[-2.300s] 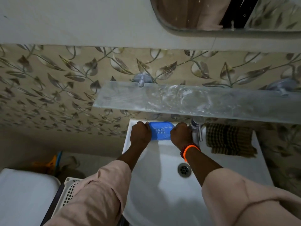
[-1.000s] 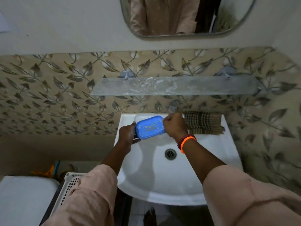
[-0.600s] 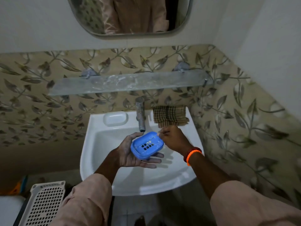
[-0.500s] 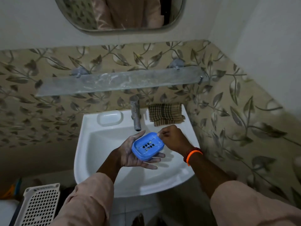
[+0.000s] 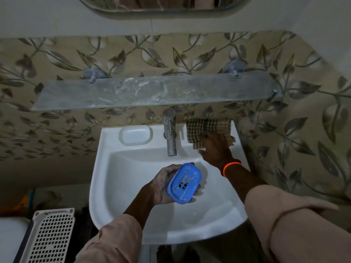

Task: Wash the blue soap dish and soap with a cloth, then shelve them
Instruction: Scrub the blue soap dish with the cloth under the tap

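My left hand [image 5: 161, 185] holds the blue soap dish [image 5: 184, 184] over the white sink basin [image 5: 136, 211]. The dish is tilted, its slotted inside faces up, and white streaks mark it. No soap lies in the dish. My right hand [image 5: 214, 149], with an orange band on the wrist, rests on the brown checked cloth [image 5: 209, 126] at the sink's back right corner, fingers closing on the cloth's front edge. A white oval [image 5: 135, 134] sits on the sink's back left rim; I cannot tell whether it is soap or a moulded recess.
A metal tap [image 5: 170, 133] stands at the back middle of the sink. Above it a smeared glass shelf [image 5: 152, 92] runs along the leaf-patterned wall, under a mirror [image 5: 163, 4]. A white perforated basket [image 5: 51, 236] sits on the floor to the left.
Both hands lifted the dish off the sink's back rim and brought it over the basin. My right hand has since let go of it and moved back right onto the cloth.
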